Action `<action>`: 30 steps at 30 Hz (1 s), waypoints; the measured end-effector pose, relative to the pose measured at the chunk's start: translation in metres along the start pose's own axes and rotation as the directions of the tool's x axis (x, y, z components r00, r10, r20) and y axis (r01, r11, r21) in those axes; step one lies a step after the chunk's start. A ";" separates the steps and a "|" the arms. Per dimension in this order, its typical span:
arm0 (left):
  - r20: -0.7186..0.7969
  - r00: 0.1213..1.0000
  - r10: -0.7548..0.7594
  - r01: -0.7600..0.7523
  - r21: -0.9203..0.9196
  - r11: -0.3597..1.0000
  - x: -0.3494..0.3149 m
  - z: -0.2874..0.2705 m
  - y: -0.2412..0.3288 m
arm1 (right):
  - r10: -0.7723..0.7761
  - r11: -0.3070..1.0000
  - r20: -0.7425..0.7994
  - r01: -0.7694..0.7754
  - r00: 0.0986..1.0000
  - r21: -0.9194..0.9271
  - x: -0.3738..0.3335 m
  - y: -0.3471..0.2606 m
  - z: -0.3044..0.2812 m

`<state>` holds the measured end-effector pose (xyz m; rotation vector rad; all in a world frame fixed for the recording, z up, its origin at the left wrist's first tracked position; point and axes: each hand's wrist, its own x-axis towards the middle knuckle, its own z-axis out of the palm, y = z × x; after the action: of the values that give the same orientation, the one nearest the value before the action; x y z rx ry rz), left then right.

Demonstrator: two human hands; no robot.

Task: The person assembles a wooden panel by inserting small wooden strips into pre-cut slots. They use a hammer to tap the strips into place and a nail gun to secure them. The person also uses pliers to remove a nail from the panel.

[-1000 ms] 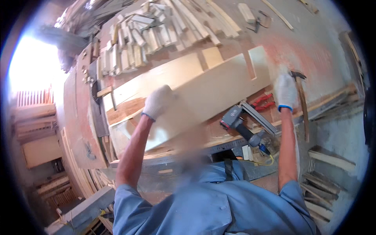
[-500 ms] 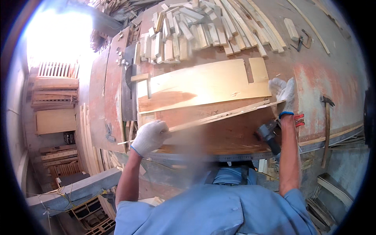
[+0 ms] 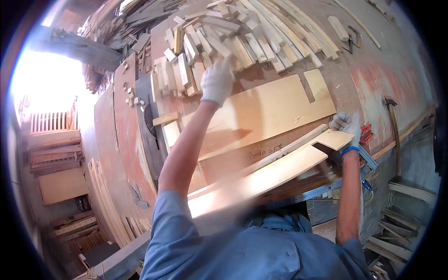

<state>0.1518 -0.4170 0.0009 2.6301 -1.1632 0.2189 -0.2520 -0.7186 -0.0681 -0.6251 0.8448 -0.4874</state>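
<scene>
My right hand, in a white knitted glove with a blue cuff, has its fingers curled at the right end of a thin notched wooden board. The board slants along the near side of the bench, its pale face showing. My left hand, also gloved, reaches over the near edge of a pile of short wood blocks; motion smears its fingers, and any hold is hidden. Between the hands lies another notched pale board, with a narrow wood strip nearer me.
Red-handled pliers are beside my right hand. A hammer lies farther right. A toothed saw blade stands out left of the boards. Long wood strips and a dark metal clamp are at the far side.
My left hand has let go of the thin board's left end and moved up and right to the block pile. The board has tipped from edge-on to show its face.
</scene>
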 end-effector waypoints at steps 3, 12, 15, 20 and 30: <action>0.014 0.998 0.064 -0.065 0.172 0.983 0.042 0.017 -0.013 | -0.061 0.998 -0.253 0.051 0.965 -0.045 -0.017 0.004 0.044; -0.008 0.961 0.276 -0.274 0.083 0.958 0.074 0.028 -0.042 | 0.065 0.987 -0.057 -0.056 0.996 0.150 0.009 0.014 0.011; 0.002 0.980 0.197 -0.172 -0.479 0.861 0.046 -0.010 0.031 | -0.053 0.884 0.562 -0.223 0.825 0.411 0.020 0.017 -0.017; 0.305 0.881 0.363 0.044 -0.815 0.577 -0.038 -0.041 0.152 | -0.109 0.990 -0.103 0.100 0.989 -0.095 -0.006 0.018 0.048; 0.481 0.772 0.415 0.251 -0.831 0.496 -0.073 -0.046 0.274 | -0.450 0.683 0.050 0.380 0.891 -0.624 0.019 0.071 0.061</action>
<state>-0.1022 -0.5290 0.0745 1.6615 -1.1196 -1.0917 -0.1816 -0.6611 -0.0956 -1.4456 0.9722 -0.6636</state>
